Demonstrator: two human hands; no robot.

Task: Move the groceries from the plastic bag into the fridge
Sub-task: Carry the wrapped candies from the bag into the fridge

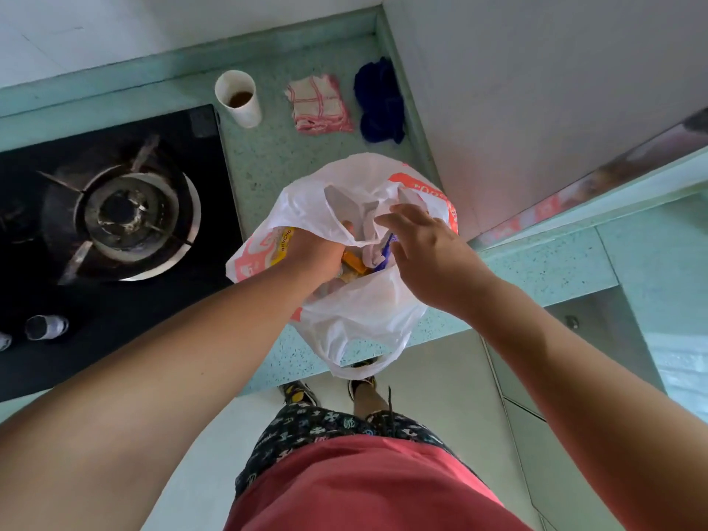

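Observation:
A white plastic bag (pixel 356 312) with red print stands open on the green counter (pixel 264 162), near its front edge. Inside it I see an orange packet (pixel 354 261), a yellow packet (pixel 283 245) and something blue (pixel 386 251). My left hand (pixel 314 254) reaches down into the bag's mouth; its fingers are hidden among the groceries. My right hand (pixel 425 251) rests at the bag's right rim, fingers bent on the white plastic and holding the mouth apart. No fridge is in view.
A black gas hob with a burner (pixel 122 212) lies left of the bag. Behind it stand a white cup (pixel 238 97), a folded pink-striped cloth (pixel 318 105) and a dark blue cloth (pixel 379 99). A white wall rises at the right.

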